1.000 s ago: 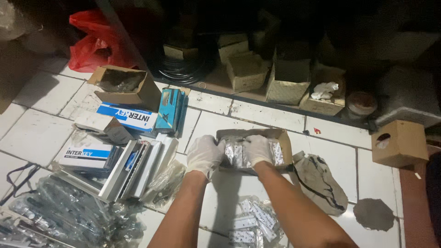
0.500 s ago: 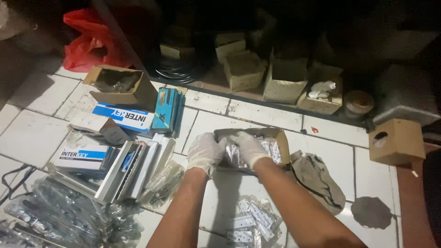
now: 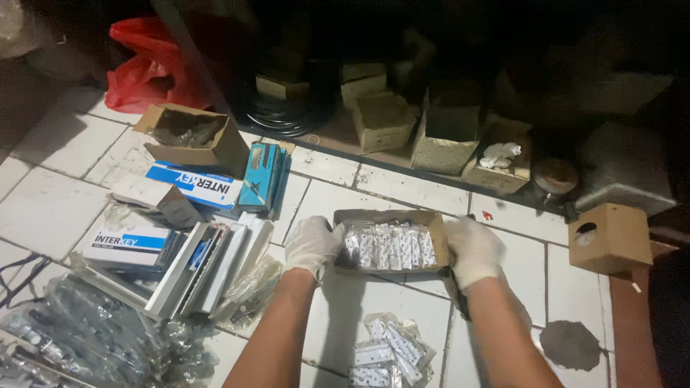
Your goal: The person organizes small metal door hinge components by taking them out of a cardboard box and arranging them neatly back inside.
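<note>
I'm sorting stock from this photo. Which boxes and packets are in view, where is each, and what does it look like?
Open brown box: between left hand and right hand, full of clear packets.
Loose packets: on the tiles below it, clear with white labels.
Blue-and-white boxes: stacked at left.
Small brown box: far right, round hole.
Red bag: upper left.

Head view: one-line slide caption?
Gloved left hand and right hand grip a cardboard box of small packets on white tiles.
</note>
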